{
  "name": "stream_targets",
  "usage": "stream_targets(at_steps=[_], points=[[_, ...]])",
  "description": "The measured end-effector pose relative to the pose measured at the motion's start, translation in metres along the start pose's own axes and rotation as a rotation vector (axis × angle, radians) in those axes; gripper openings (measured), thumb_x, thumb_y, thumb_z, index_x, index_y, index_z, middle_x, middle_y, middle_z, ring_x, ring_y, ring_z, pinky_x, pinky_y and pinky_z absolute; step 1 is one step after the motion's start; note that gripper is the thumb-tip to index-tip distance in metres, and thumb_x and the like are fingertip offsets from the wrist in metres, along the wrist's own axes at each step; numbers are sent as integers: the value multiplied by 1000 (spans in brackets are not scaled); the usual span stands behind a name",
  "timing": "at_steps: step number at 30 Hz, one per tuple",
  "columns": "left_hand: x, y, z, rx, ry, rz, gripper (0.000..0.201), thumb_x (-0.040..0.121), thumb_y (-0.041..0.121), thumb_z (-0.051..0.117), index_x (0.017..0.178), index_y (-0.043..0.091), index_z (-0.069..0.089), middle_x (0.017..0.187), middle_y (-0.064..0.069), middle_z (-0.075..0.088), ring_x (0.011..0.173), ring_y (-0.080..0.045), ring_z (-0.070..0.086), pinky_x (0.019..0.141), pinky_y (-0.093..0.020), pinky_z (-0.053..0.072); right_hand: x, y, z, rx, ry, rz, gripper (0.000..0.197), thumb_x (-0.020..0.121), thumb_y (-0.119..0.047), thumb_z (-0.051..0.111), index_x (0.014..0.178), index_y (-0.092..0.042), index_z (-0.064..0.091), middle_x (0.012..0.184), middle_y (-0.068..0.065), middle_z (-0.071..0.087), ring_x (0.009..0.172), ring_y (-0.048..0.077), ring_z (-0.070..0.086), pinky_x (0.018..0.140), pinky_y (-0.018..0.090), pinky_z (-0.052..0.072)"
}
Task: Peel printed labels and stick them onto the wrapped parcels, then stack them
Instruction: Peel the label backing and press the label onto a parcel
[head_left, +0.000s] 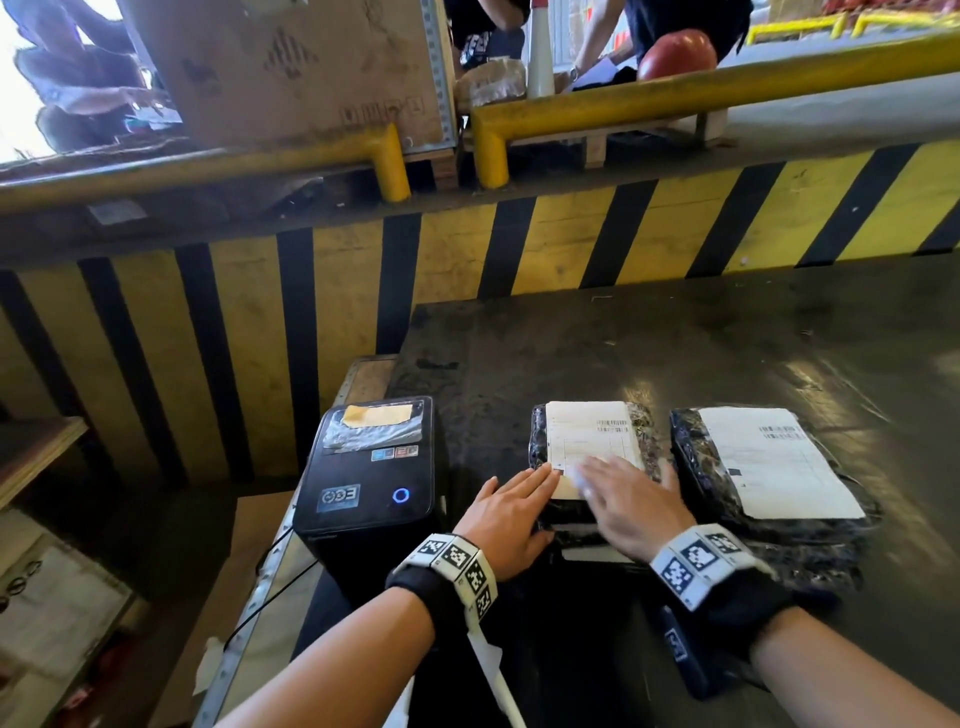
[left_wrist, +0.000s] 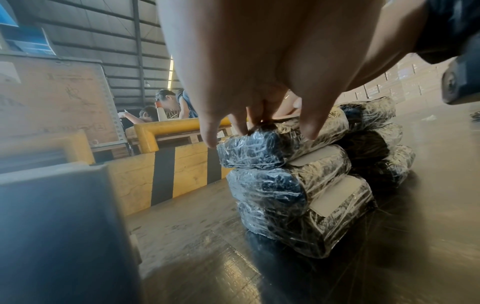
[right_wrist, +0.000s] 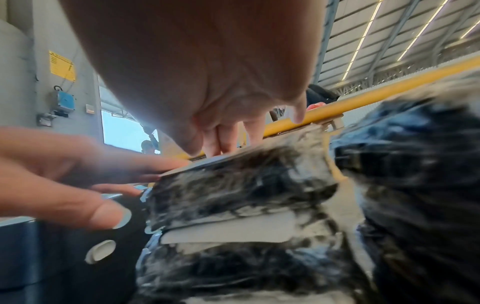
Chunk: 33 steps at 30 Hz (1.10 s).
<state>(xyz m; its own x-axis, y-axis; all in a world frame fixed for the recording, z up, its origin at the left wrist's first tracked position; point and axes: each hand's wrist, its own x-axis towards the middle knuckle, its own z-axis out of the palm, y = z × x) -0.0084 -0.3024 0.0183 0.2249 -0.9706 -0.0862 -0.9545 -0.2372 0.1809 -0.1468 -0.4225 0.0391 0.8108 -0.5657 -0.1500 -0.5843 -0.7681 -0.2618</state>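
Two stacks of black parcels wrapped in clear film stand on the dark table. The left stack (head_left: 639, 431) (left_wrist: 283, 179) carries a white printed label (head_left: 592, 441) on its top parcel. My left hand (head_left: 514, 514) lies flat with straight fingers on the near left edge of that label. Blurred, my right hand (head_left: 623, 499) presses flat on the label's near right part, fingers spread. In the right wrist view the right fingers (right_wrist: 221, 139) rest on the top parcel (right_wrist: 233, 185). The right stack (head_left: 691, 457) has its own label (head_left: 774, 462) on top.
A black label printer (head_left: 369, 483) with a blue ring light stands just left of the left hand. A yellow and black striped barrier (head_left: 519, 249) with yellow rails (head_left: 675, 93) runs behind the table. People work beyond it beside a large carton (head_left: 291, 67).
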Motion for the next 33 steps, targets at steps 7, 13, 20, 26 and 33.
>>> stream_targets(at_steps=[7, 13, 20, 26, 33], points=[[-1, 4, -1, 14, -16, -6, 75, 94, 35, 49, 152, 22, 3, 161, 6, 3, 148, -13, 5, 120, -42, 7, 2, 22, -24, -51, -4, 106, 39, 99, -32, 24, 130, -26, 46, 142, -15, 42, 139, 13, 30, 113, 61, 5], [0, 5, -4, 32, -9, -4, 74, 93, 36, 50, 152, 21, 7, 160, 6, 6, 147, -12, 7, 119, -43, 10, -16, -10, 8, -1, 55, -47, 47, 99, -40, 24, 146, -30, 22, 156, -15, 16, 145, 9, 9, 113, 57, -1], [1, 6, -7, 21, -30, -8, 75, 93, 36, 51, 152, 21, 7, 160, 5, 8, 147, -12, 8, 120, -45, 11, -35, 29, 9, 24, 97, 28, 46, 99, -43, 24, 144, -38, 24, 155, -22, 15, 145, 4, 8, 114, 55, -4], [1, 10, -4, 14, -13, -32, 76, 92, 37, 52, 152, 18, 9, 160, 3, 9, 147, -12, 10, 119, -44, 13, -24, -6, -4, 33, 98, -22, 40, 97, -38, 32, 135, -28, 42, 151, -13, 31, 143, 10, 20, 113, 58, -1], [-1, 8, -5, 2, -16, -20, 75, 92, 34, 52, 152, 21, 8, 160, 6, 6, 147, -10, 8, 119, -45, 13, -38, 14, 21, -60, 93, -91, 58, 97, -35, 32, 149, -29, 7, 157, -18, 1, 146, 7, -3, 112, 57, -8]])
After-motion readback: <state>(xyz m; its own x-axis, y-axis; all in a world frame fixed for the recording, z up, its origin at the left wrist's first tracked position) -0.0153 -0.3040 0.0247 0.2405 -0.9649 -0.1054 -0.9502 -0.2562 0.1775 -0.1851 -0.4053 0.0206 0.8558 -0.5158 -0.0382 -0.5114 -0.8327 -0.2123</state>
